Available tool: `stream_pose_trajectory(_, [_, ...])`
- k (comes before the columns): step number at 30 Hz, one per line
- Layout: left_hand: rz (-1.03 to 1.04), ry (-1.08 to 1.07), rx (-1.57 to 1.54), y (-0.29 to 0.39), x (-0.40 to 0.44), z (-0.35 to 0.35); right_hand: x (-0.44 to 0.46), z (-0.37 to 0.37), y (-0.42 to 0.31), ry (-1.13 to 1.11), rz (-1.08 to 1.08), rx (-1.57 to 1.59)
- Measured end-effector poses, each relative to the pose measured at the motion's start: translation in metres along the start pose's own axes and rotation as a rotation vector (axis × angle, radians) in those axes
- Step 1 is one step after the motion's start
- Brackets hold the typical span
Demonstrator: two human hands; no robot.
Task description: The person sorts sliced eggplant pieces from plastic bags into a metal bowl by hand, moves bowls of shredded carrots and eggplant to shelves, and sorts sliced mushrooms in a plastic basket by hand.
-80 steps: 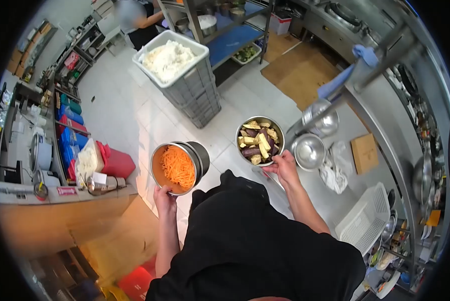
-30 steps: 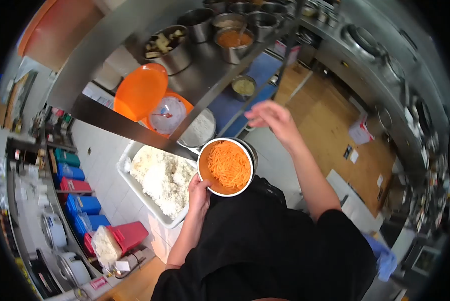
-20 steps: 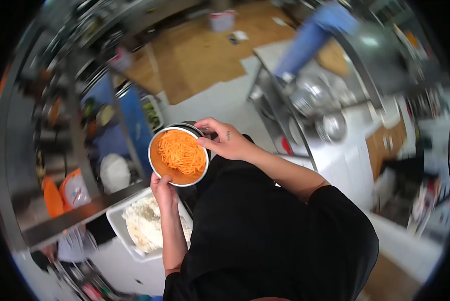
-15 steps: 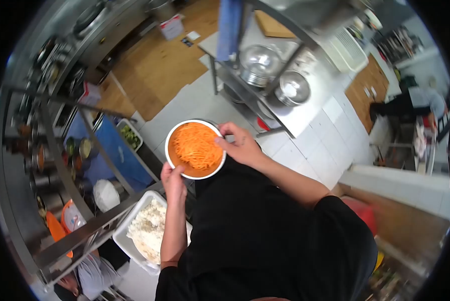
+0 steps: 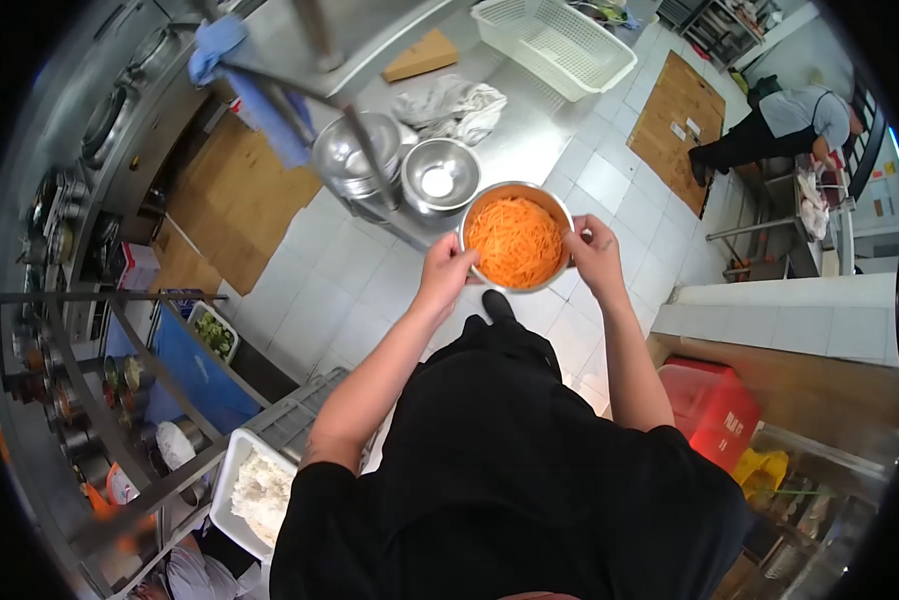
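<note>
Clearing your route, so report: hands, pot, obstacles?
Left hand and right hand gripping opposite sides of metal pot. Shredded carrot inside. Steel bowl on counter close by, ahead-left.

Round metal pot [image 5: 524, 190]: uncovered, mouth upward, held at opposite edges of its bright rim. Contents: shredded carrot [image 5: 515, 243], thin orange strands, loosely heaped.

The left hand [image 5: 445, 278] and right hand [image 5: 596, 256] hold a pot [image 5: 521, 189] of orange shreds [image 5: 514, 243] between them. Just beyond the hands — a table [image 5: 531, 128] carrying metal bowls [image 5: 440, 180].
</note>
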State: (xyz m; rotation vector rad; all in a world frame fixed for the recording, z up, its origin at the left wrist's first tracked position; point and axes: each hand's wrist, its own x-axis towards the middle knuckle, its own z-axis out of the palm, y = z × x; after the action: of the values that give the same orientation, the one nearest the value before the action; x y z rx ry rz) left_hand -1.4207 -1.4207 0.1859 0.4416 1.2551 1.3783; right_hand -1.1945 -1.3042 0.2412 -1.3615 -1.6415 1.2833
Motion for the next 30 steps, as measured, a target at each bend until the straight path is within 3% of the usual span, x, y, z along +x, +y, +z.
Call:
stream_pose_trajectory(4, [0.074,0.102,0.167,-0.002,0.106,0.058,0.105,-0.038,0.03,-0.022,0.023,0.098])
stream_pose_trajectory(6, [0.226,0.179,0.386,-0.006,0.151,0.06,0.151,-0.039,0.048,-0.056,0.027,0.147])
stream_pose_trajectory(9, [0.199,0.236,0.373,0.012,0.18,0.061,0.2,-0.03,0.064,-0.115,0.022,0.182])
stream_pose_trajectory(13, [0.35,0.303,0.707,0.042,0.196,0.053,0.237,-0.026,0.046,-0.18,-0.062,0.09])
stream_pose_trajectory(15, [0.16,0.273,0.363,0.075,0.181,0.066,0.239,-0.031,0.018,-0.241,-0.155,0.071])
stream_pose_trajectory(16, [0.153,0.276,0.369,0.085,0.174,0.069,0.235,-0.033,0.004,-0.242,-0.148,0.077])
stream_pose_trajectory(18, [0.144,0.228,0.156,0.101,0.166,0.072,0.226,-0.036,-0.016,-0.165,-0.076,0.478])
stream_pose_trajectory(20, [0.123,0.22,0.145,0.107,0.168,0.064,0.231,-0.034,0.009,-0.178,-0.075,0.487])
stream_pose_trajectory(24, [0.09,0.22,-0.159,0.112,0.156,0.06,0.202,-0.015,0.024,-0.261,0.203,0.646])
stream_pose_trajectory(26, [0.104,0.194,-0.235,0.106,0.155,0.054,0.189,-0.002,0.014,-0.428,0.666,1.069])
stream_pose_trajectory(27, [0.128,0.212,-0.233,0.105,0.152,0.053,0.186,0.005,0.008,-0.43,0.664,1.072])
stream_pose_trajectory(29, [0.156,0.228,-0.23,0.105,0.143,0.056,0.181,0.016,-0.005,-0.806,0.601,1.418])
stream_pose_trajectory(30, [0.157,0.253,-0.138,0.107,0.133,0.061,0.179,0.02,-0.017,-0.808,0.599,1.418])
